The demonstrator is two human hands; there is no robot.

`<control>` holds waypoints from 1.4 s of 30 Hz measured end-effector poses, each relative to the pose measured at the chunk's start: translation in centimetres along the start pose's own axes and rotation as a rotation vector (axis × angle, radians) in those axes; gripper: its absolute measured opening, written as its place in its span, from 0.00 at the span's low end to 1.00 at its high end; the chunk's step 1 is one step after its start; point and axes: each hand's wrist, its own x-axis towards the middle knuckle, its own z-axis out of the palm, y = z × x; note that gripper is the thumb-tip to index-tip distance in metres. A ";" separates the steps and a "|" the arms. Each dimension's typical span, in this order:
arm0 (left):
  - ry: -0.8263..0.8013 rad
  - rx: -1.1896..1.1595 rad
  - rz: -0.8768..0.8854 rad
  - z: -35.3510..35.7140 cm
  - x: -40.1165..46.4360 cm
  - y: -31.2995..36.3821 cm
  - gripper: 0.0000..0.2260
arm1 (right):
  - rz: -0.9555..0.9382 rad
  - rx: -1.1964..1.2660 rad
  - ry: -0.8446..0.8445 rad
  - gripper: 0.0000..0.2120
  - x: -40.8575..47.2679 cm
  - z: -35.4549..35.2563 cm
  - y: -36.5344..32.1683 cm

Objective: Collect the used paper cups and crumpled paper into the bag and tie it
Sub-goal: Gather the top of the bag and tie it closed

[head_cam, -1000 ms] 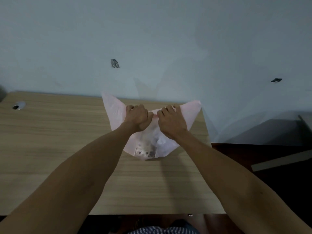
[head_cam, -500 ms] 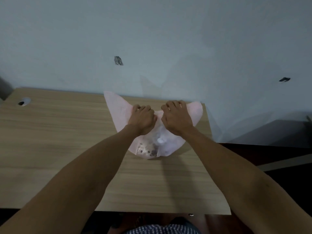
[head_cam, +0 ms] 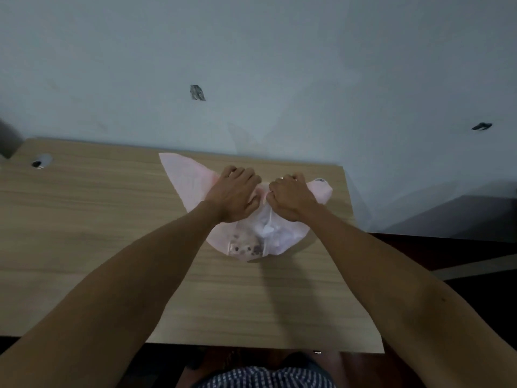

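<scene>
Pale wood-grain table (head_cam: 112, 219) against the wall, thin pink plastic bag (head_cam: 181, 177) near its far right edge; left hand (head_cam: 233, 196) and right hand (head_cam: 291, 198) both grip its gathered top, fingers curled tight.

wooden table (head_cam: 84, 219) | grommet hole (head_cam: 39, 162) far-left | pale wall (head_cam: 307, 65) behind

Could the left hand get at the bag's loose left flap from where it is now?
Probably yes. The left hand already grips the pink bag at its gathered neck, and the flap lies flat on the table just beside it with nothing over it, though it would have to let go first.
</scene>
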 end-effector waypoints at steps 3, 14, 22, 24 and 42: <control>0.061 0.042 0.062 0.6 -0.1 0.9 0.14 | 0.004 0.100 -0.089 0.20 0.6 0.1 0.4; -0.159 0.063 -0.154 1.8 1.4 1.8 0.12 | 0.250 -0.018 -0.759 0.24 1.4 -7.0 6.7; -0.205 -0.014 -0.243 2.4 2.5 2.9 0.10 | 0.337 1.283 -0.306 0.19 0.8 -5.8 5.1; -0.211 -0.038 -0.250 2.4 2.6 3.1 0.10 | 0.415 1.559 -0.126 0.13 0.7 -3.2 3.3; 0.485 -0.590 -0.913 -1.0 -4.2 -4.4 0.55 | 0.496 0.366 0.049 0.36 2.6 3.6 -1.1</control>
